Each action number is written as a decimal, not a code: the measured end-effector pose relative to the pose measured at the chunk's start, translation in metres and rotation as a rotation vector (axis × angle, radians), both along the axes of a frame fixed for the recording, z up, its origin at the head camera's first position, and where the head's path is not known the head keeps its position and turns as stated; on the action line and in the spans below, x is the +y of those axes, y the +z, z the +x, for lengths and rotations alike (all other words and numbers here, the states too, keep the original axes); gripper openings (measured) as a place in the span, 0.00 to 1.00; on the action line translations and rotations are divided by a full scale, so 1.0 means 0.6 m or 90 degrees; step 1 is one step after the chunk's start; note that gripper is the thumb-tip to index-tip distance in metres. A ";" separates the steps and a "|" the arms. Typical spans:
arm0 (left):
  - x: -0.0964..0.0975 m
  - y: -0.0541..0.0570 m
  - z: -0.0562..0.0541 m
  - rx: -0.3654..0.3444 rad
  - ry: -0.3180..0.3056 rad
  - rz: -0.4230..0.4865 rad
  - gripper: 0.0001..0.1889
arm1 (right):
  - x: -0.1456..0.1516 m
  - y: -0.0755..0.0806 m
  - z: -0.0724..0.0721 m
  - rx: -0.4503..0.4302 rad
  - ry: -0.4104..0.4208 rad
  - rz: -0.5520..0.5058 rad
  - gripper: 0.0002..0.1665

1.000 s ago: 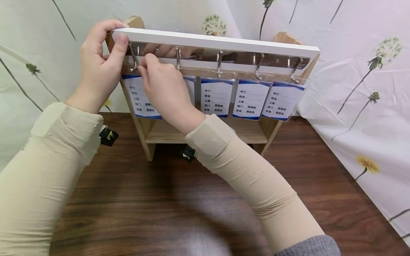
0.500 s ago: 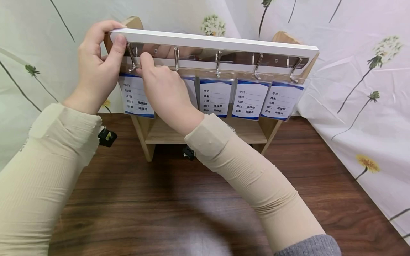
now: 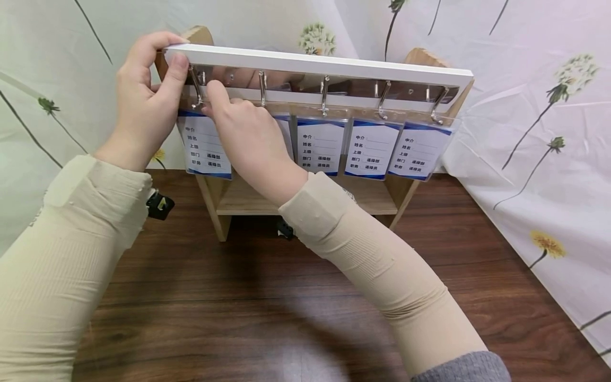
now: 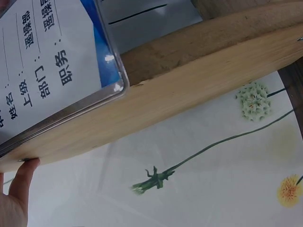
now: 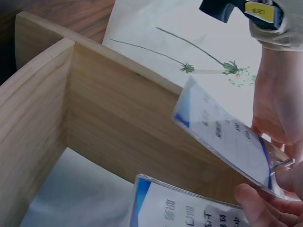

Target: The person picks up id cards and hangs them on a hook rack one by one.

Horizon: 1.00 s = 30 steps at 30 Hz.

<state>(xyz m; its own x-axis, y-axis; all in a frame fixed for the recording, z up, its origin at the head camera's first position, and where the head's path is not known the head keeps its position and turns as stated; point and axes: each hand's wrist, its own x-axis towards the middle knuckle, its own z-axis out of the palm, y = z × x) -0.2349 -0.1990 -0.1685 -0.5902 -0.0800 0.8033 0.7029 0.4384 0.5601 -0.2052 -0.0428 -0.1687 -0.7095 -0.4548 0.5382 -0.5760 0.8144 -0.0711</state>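
Upper left of frame: left hand [image 3: 145, 101] grips the rail [image 3: 315, 62] end, thumb on front; right hand [image 3: 243, 135] pinches the first badge [image 3: 202, 146] at its hook [image 3: 195, 87]

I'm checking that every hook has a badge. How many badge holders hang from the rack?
5. Leftmost badge holder, pinched by the right hand; a second mostly hidden behind that hand; then a third, fourth, and fifth to the right.

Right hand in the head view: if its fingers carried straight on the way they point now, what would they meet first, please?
Probably the leftmost metal hook and the white hook rail just above the right hand, which pinches the top of the leftmost badge card; depth is uncertain.
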 end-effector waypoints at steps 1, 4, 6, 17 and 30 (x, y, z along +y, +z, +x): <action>-0.001 0.000 0.000 0.000 0.001 -0.002 0.13 | 0.001 0.001 0.002 -0.007 0.005 -0.001 0.19; -0.002 0.000 0.001 0.004 0.003 -0.006 0.13 | 0.007 0.005 0.008 -0.024 0.019 -0.005 0.18; -0.003 0.000 0.001 0.004 0.003 -0.011 0.12 | 0.013 0.007 0.011 -0.028 0.023 -0.010 0.18; 0.019 0.005 0.014 -0.046 -0.004 0.050 0.18 | 0.065 0.015 0.028 0.042 0.080 -0.128 0.15; 0.036 0.009 0.045 -0.141 -0.042 0.134 0.25 | 0.140 0.027 0.042 0.089 0.189 -0.342 0.12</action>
